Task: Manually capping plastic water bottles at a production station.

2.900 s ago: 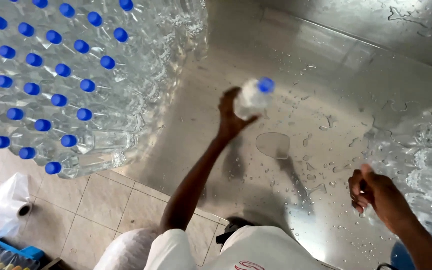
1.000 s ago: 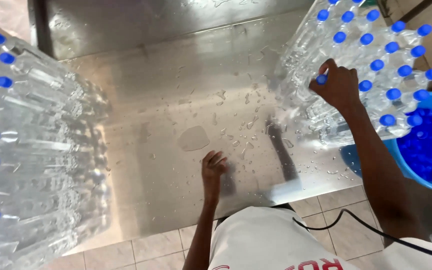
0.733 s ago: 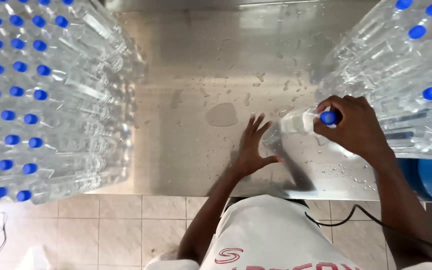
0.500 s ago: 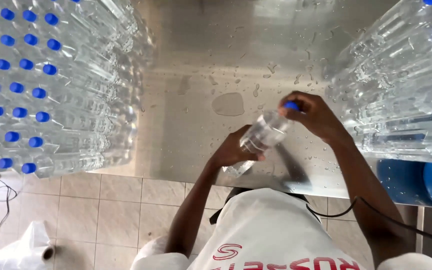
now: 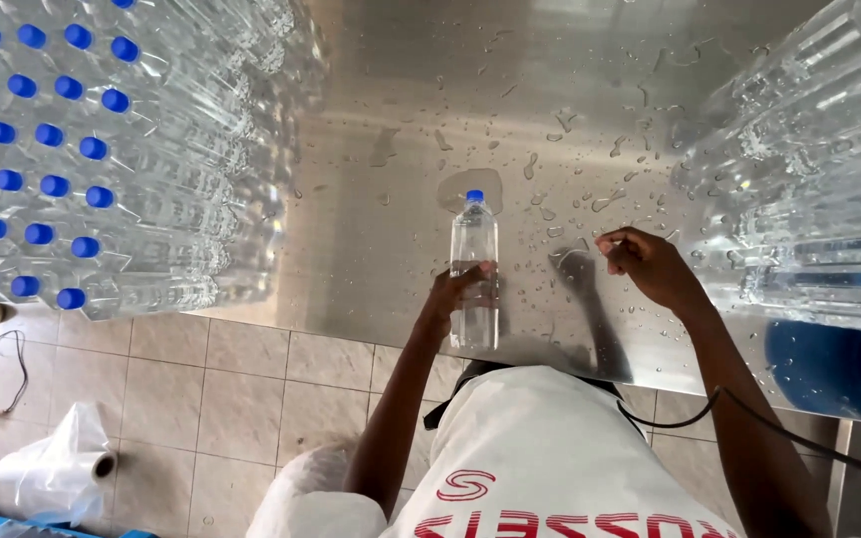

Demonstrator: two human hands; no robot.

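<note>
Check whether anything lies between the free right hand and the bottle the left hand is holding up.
Nothing visible does. The right hand hovers beside the bottle, gripped by the left hand; between them is only the wet steel table.

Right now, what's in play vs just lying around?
In play:
- clear bottle with blue cap, gripped by left hand
- right hand, empty, by the right bottle stack
- wet steel table

Lying around:
- left bottle stack
- blue tub
- plastic bag roll

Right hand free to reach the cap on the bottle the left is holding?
Probably yes: the right hand is empty, beside the bottle that the left hand grips; the blue cap stands uncovered.
</note>
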